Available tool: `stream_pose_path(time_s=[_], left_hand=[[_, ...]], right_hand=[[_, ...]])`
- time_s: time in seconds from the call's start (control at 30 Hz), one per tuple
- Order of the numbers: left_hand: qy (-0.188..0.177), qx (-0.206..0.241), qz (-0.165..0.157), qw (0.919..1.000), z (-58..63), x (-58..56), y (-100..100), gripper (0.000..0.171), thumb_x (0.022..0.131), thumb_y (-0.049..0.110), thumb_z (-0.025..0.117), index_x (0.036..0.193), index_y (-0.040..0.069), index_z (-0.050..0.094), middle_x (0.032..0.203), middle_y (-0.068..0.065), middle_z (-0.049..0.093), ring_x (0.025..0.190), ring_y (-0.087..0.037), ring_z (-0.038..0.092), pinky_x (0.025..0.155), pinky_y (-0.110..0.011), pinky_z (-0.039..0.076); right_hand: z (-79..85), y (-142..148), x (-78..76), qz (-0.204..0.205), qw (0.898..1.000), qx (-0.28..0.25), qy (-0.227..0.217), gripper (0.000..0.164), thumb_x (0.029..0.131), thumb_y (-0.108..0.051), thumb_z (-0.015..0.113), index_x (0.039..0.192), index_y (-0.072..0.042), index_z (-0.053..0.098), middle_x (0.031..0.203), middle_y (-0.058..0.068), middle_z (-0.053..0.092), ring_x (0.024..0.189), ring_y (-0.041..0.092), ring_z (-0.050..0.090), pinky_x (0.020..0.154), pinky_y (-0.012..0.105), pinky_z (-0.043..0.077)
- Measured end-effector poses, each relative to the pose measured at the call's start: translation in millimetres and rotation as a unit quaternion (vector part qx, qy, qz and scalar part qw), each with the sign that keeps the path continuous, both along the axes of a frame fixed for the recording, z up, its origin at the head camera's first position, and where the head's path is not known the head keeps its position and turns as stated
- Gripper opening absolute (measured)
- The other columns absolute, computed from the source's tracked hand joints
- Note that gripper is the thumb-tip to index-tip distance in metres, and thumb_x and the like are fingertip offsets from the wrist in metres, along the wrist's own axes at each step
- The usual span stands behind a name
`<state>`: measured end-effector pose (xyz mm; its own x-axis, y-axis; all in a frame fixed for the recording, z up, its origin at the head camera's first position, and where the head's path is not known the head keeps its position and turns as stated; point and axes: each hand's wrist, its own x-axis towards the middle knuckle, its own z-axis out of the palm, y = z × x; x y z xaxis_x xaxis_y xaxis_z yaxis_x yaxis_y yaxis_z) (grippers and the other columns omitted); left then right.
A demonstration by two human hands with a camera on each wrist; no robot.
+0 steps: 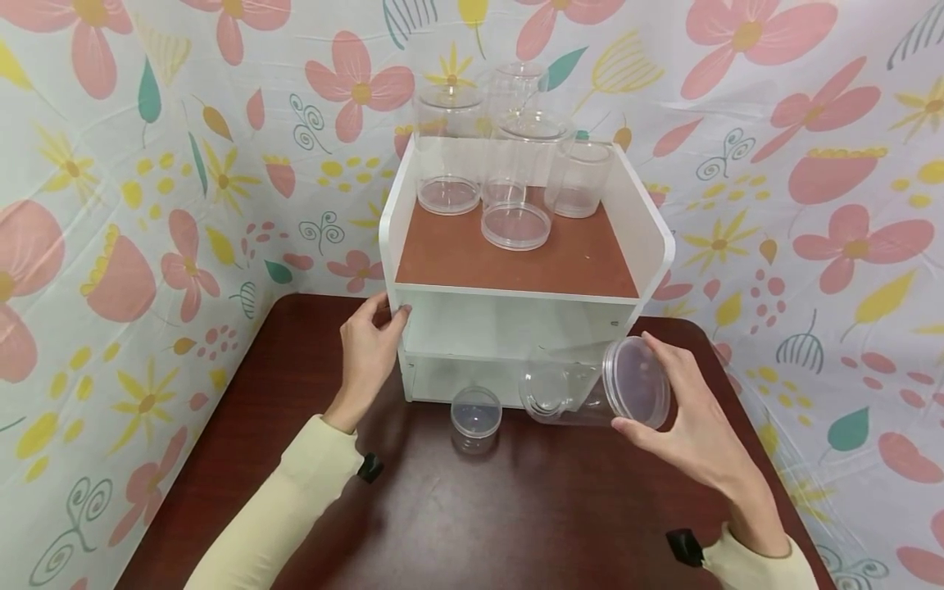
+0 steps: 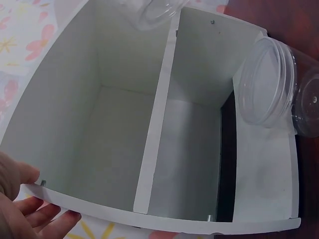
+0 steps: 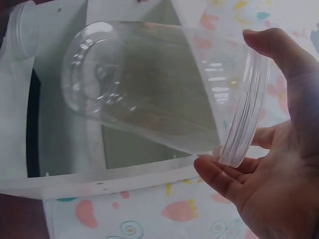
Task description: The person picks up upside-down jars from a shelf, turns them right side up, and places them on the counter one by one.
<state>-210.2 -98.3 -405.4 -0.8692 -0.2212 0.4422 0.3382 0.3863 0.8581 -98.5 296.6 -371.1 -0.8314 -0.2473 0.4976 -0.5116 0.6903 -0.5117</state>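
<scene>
My right hand [image 1: 701, 426] grips a clear plastic jar [image 1: 575, 393] by its lidded end, thumb and fingers around the lid [image 3: 244, 109]. The jar lies tilted on its side in the air, its base pointing left before the shelf's lower openings. My left hand [image 1: 372, 352] holds the left side panel of the white shelf unit [image 1: 516, 288], thumb on the inner side and fingers outside. A small clear jar [image 1: 475, 418] with a lid stands on the table in front of the unit; it also shows in the left wrist view [image 2: 266, 82].
On the unit's brown top board [image 1: 457, 262] stand several clear jars, among them a tall front one [image 1: 516, 225] and a shorter right one [image 1: 583, 180]. A middle board [image 1: 472, 354] divides two compartments. The dark red table [image 1: 457, 524] meets a flower-patterned curtain [image 1: 317, 164].
</scene>
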Motion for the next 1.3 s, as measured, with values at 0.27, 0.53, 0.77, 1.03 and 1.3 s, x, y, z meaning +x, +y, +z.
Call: stream_pose_path(time_s=[0.27,0.53,0.77,1.03,1.3], left_hand=[[0.009,-0.004,0.013,0.9999,-1.6,-3.2,1.9,0.022,0.097,0.014,0.072,0.117,0.006,0.075,0.098,-0.008,0.076,0.08,-0.018,0.07,0.063,-0.024,0.048],[0.018,-0.005,0.02,0.9996,-1.7,-4.0,3.0,0.019,0.096,0.012,0.07,0.113,0.003,0.075,0.096,-0.01,0.075,0.079,-0.021,0.071,0.066,-0.021,0.05],[0.019,-0.002,0.019,0.9996,-2.2,-5.0,1.8,0.02,0.094,0.01,0.072,0.112,0.001,0.074,0.097,-0.01,0.075,0.081,-0.02,0.072,0.066,-0.019,0.051],[0.02,-0.003,0.011,0.9997,-3.1,-4.2,0.5,0.022,0.095,0.01,0.071,0.114,0.0,0.074,0.099,-0.01,0.075,0.083,-0.02,0.072,0.064,-0.019,0.05],[0.022,-0.006,0.014,0.9997,-4.2,-5.1,-0.8,0.021,0.094,0.011,0.072,0.112,-0.001,0.074,0.096,-0.01,0.075,0.08,-0.02,0.071,0.062,-0.02,0.049]], right_hand=[[16.7,-6.2,0.4,0.026,0.999,0.042,0.012,0.112,0.064,-0.013,0.096,0.16,-0.012,0.038,0.142,0.008,0.049,0.124,0.015,0.044,0.098,0.01,0.029],[25.1,-13.7,-1.7,0.025,0.997,0.079,0.008,0.107,0.068,-0.022,0.096,0.158,-0.008,0.041,0.14,0.009,0.05,0.12,0.015,0.044,0.095,0.01,0.027],[20.1,-17.9,-5.5,0.014,0.996,0.089,-0.015,0.107,0.071,-0.03,0.095,0.16,-0.013,0.039,0.14,0.009,0.05,0.118,0.016,0.045,0.094,0.014,0.029],[-4.0,-24.8,-16.9,0.015,0.996,0.088,-0.029,0.101,0.073,-0.036,0.094,0.154,-0.001,0.044,0.135,0.014,0.052,0.118,0.022,0.05,0.093,0.023,0.035],[-35.8,-31.1,-28.4,0.006,0.994,0.095,-0.045,0.099,0.073,-0.038,0.093,0.149,0.005,0.046,0.136,0.017,0.052,0.124,0.03,0.048,0.094,0.046,0.041]])
